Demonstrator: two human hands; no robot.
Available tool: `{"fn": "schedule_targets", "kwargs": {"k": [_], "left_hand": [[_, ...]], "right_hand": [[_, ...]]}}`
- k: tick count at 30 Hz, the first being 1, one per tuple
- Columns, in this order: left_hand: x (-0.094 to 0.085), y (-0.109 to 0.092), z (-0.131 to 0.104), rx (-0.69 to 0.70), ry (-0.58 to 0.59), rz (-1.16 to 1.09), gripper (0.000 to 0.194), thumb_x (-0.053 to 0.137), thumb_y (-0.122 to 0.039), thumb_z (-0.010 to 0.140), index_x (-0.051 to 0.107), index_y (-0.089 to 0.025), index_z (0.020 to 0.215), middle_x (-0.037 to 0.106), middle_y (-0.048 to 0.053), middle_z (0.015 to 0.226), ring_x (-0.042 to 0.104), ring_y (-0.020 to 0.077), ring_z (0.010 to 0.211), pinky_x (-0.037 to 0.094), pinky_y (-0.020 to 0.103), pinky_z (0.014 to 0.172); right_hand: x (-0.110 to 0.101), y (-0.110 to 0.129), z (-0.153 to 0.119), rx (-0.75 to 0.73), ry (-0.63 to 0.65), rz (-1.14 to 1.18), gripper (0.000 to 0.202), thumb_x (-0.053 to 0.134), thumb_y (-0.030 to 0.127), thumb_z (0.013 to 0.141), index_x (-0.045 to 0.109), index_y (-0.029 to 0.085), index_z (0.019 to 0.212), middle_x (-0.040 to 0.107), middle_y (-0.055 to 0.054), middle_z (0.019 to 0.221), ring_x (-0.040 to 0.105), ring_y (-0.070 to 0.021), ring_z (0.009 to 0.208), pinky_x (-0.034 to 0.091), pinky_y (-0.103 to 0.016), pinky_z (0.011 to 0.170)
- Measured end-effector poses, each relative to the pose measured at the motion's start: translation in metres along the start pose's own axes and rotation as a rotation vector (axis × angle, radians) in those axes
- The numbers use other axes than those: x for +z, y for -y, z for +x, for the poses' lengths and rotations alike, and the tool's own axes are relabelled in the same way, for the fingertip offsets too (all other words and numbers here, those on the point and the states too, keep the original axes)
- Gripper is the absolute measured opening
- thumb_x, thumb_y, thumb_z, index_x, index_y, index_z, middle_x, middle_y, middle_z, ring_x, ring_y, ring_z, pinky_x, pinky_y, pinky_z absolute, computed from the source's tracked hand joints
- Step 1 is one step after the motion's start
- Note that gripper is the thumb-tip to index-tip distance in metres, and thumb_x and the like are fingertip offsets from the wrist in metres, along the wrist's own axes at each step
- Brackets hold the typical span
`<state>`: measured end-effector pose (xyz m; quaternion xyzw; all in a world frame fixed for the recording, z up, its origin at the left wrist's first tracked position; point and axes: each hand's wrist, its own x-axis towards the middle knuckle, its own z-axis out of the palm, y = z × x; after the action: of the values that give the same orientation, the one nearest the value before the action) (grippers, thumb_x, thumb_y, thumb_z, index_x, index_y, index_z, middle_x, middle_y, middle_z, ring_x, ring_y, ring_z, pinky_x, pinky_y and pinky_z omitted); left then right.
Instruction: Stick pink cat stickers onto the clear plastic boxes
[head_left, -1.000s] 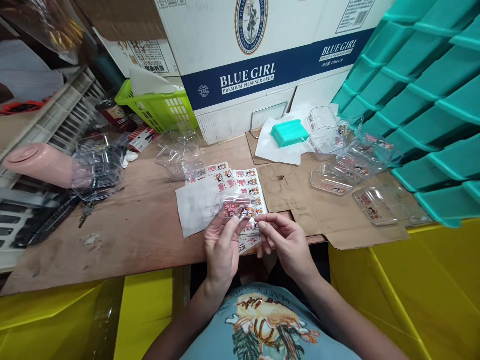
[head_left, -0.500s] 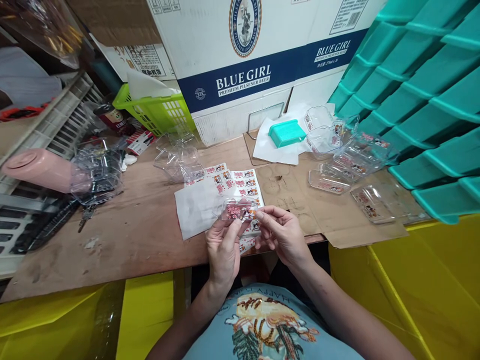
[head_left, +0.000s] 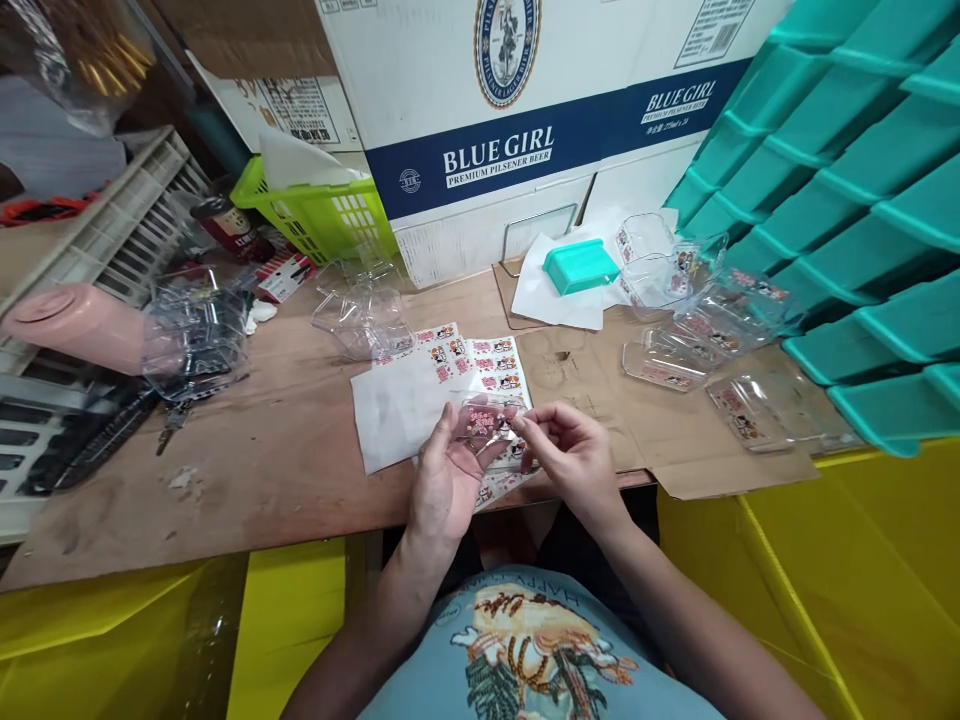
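Observation:
Over the sticker sheets is a small clear plastic box (head_left: pixel 484 422) bearing a sticker (head_left: pixel 495 420) with pink lettering and a cartoon cat. My left hand (head_left: pixel 448 475) cradles it from below, fingers behind the plastic and thumb raised off to the left. At the box's right end, the thumb and index finger of my right hand (head_left: pixel 574 455) pinch its edge by the sticker. Beneath lie printed sticker sheets (head_left: pixel 499 365) and a white backing sheet (head_left: pixel 390 415), partly covered by my hands.
Stickered clear boxes (head_left: pixel 667 355) lie on cardboard at right, near stacked teal trays (head_left: pixel 862 240). A teal block (head_left: pixel 581 265) rests on white paper. More clear plastic pieces (head_left: pixel 364 315) and a pink bottle (head_left: pixel 82 325) are left. A beer carton (head_left: pixel 517 160) stands behind.
My left thumb has lifted off the front of the box and swung left, and the left hand has opened out more. The right hand stays pinched at the box's right end.

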<state>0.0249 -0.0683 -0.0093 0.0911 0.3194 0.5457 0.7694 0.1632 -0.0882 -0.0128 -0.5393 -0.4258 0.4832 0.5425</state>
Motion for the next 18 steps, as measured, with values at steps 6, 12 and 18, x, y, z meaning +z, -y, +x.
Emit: {"fn": "schedule_targets", "kwargs": {"k": [6,12,18], "left_hand": [[0.0,0.003,-0.005,0.052,-0.022,-0.032,0.021,0.06,-0.03,0.092,0.073,-0.014,0.092,0.077,0.008,0.097,0.072,0.0209,0.094,0.055,0.04,0.094],[-0.001,0.005,-0.005,0.065,-0.033,-0.025,0.022,0.057,-0.029,0.094,0.072,-0.013,0.095,0.076,0.009,0.1,0.071,0.0212,0.096,0.058,0.039,0.089],[0.002,0.007,-0.008,0.082,-0.061,-0.014,0.019,0.059,-0.028,0.092,0.071,-0.014,0.096,0.076,0.008,0.102,0.071,0.0207,0.097,0.058,0.038,0.088]], "right_hand": [[-0.001,0.0,0.0,-0.105,-0.015,-0.193,0.024,0.07,0.037,0.084,0.061,0.017,0.073,0.052,0.004,0.055,0.051,-0.0087,0.047,0.037,-0.021,0.046],[-0.003,-0.009,0.01,-0.058,-0.008,-0.121,0.027,0.071,0.04,0.082,0.061,0.017,0.072,0.051,0.004,0.054,0.046,-0.0083,0.045,0.034,-0.021,0.044],[-0.006,-0.012,0.008,-0.162,-0.046,-0.245,0.026,0.069,0.036,0.085,0.06,0.016,0.071,0.045,0.006,0.054,0.037,-0.0068,0.048,0.029,-0.021,0.046]]}}
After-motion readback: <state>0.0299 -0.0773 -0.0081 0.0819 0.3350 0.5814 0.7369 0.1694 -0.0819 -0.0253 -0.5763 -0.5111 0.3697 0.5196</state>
